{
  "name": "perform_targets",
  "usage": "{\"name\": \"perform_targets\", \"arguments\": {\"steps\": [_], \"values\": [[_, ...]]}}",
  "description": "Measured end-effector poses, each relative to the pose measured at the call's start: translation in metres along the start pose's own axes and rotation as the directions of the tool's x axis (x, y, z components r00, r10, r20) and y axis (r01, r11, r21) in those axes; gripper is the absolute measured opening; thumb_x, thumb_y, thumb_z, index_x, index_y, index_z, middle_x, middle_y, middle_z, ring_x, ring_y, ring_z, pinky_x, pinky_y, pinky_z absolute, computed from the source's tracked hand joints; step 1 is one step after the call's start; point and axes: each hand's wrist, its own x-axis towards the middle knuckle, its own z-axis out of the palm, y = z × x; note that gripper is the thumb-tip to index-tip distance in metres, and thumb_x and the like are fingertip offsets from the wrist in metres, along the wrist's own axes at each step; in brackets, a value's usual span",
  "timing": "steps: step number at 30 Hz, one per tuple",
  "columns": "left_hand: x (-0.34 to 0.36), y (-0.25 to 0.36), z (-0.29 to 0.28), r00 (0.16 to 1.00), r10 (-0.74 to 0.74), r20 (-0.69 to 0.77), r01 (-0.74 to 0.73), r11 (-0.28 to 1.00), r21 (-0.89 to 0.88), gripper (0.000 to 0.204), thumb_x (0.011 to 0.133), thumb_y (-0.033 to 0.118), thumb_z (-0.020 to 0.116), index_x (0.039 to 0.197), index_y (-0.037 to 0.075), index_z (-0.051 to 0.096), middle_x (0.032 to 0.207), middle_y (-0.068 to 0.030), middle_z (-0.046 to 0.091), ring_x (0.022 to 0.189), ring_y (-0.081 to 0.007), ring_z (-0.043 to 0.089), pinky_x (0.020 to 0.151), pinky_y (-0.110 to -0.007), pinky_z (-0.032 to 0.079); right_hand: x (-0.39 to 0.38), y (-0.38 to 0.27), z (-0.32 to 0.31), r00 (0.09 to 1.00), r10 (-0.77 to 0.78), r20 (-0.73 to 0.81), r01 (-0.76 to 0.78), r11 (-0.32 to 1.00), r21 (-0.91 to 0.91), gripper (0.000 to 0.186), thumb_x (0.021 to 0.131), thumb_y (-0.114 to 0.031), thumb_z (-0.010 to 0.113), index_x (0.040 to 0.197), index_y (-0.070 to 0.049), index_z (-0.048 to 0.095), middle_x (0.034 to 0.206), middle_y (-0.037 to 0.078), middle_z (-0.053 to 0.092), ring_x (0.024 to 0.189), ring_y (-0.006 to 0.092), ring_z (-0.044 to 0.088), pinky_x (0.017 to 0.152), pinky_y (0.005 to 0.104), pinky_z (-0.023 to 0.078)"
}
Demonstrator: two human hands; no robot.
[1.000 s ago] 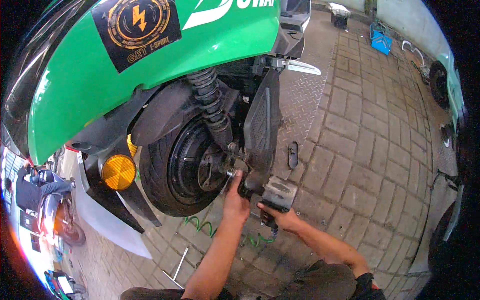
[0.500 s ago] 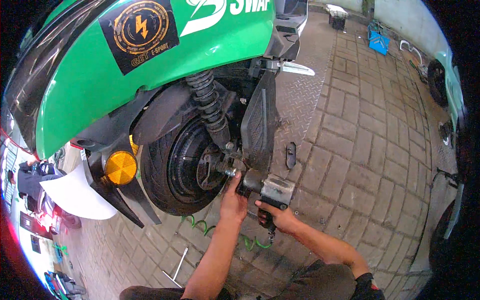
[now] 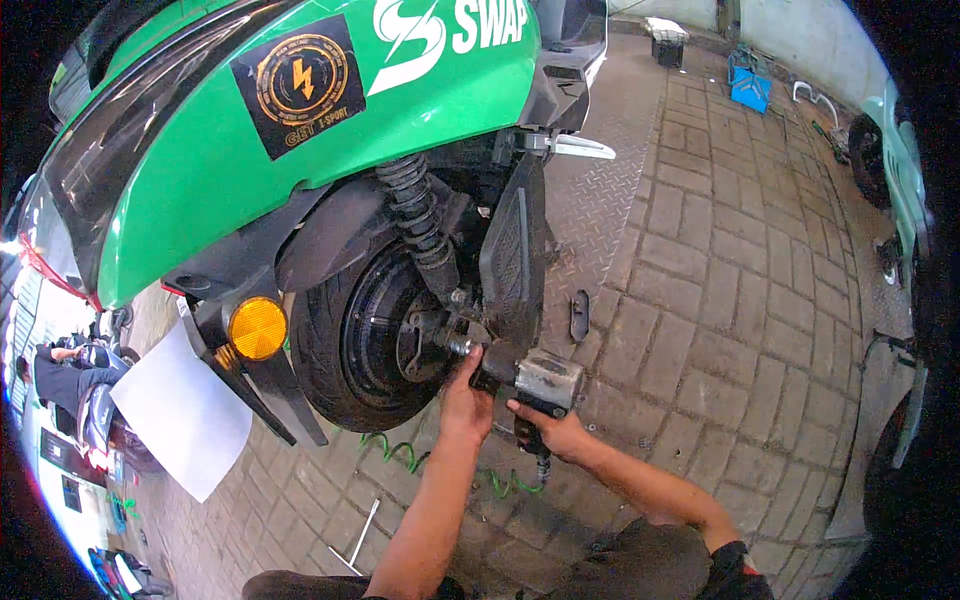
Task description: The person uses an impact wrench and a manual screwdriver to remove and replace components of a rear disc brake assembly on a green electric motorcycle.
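My right hand (image 3: 555, 435) is wrapped round the handle of an air impact wrench (image 3: 548, 381). Its socket end points left, against the axle nut area of the scooter's rear wheel (image 3: 365, 340). Beneath the wrench's nose, my left hand (image 3: 468, 400) is closed round the front, thumb up near the socket (image 3: 462, 346); whether the socket sits fully on the nut I cannot tell. A green coiled air hose (image 3: 495, 483) runs from the handle's base. Above the wheel are a black coil-spring shock absorber (image 3: 412, 215) and the scooter's green body panel (image 3: 330, 150).
A T-handle wrench (image 3: 360, 538) lies on the paving by my left forearm. Right of the footrest plate (image 3: 512, 255) lies a small black part (image 3: 579, 316). An orange reflector (image 3: 257, 328) and a white sheet (image 3: 190, 410) stick out at left. A blue toolbox (image 3: 749, 88) stands far off.
My view has shifted slightly, so the scooter appears a little to the right. The white sheet now hangs lower and shows more of its face. Both hands keep their hold on the impact wrench.
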Motion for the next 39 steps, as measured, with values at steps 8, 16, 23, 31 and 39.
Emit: {"name": "perform_targets", "arguments": {"steps": [8,16,23,31,39], "values": [[0.007,-0.003,-0.01,1.0,-0.02,0.004,0.02,1.0,-0.021,0.047,0.091,0.014,0.079,0.134,0.008,0.059,0.126,-0.007,0.067,0.115,-0.024,0.065,0.101,-0.04,0.051,0.005,0.01,-0.01,0.999,0.008,0.052,-0.01,1.0,0.028,0.032,0.089,-0.034,0.084,0.093,-0.008,0.065,0.071,0.002,0.06,0.06,0.0169,0.059,0.056,0.0348,0.051],[0.016,-0.01,-0.014,0.997,-0.009,0.075,0.013,0.998,-0.062,0.044,0.091,0.014,0.079,0.131,0.012,0.061,0.119,-0.0037,0.069,0.11,-0.0221,0.066,0.099,-0.041,0.052,0.005,0.016,-0.019,0.997,-0.039,0.061,0.04,0.999,-0.009,0.03,0.092,-0.032,0.08,0.096,-0.007,0.065,0.069,0.002,0.058,0.058,0.0165,0.056,0.053,0.0343,0.048],[0.005,-0.007,-0.009,1.0,0.005,-0.014,-0.005,0.999,0.044,0.041,0.095,0.029,0.075,0.131,0.012,0.062,0.119,-0.0049,0.069,0.107,-0.0208,0.065,0.096,-0.033,0.048,-0.004,0.005,-0.015,0.968,0.053,0.245,-0.125,0.95,0.287,0.024,0.096,-0.03,0.074,0.093,-0.01,0.06,0.067,0.0,0.051,0.057,0.0162,0.052,0.058,0.0361,0.048],[0.016,0.007,-0.003,0.997,-0.077,-0.022,0.078,0.996,0.033,0.046,0.105,0.042,0.059,0.137,0.009,0.057,0.128,-0.0094,0.067,0.112,-0.0226,0.066,0.102,-0.044,0.049,-0.002,0.028,-0.027,0.903,0.081,0.421,-0.272,0.867,0.417,0.029,0.101,-0.033,0.063,0.082,-0.015,0.051,0.065,-0.003,0.042,0.06,0.0156,0.049,0.071,0.038,0.048],[0.007,-0.076,-0.055,0.995,0.052,-0.089,-0.036,0.984,0.173,0.031,0.104,0.028,0.064,0.119,0.001,0.065,0.111,-0.0111,0.072,0.101,-0.0246,0.07,0.094,-0.039,0.055,-0.059,0.064,-0.065,0.879,0.239,0.413,-0.408,0.824,0.392,0.021,0.1,-0.027,0.062,0.088,-0.013,0.053,0.067,-0.004,0.04,0.065,0.0146,0.047,0.075,0.0373,0.045]]}}
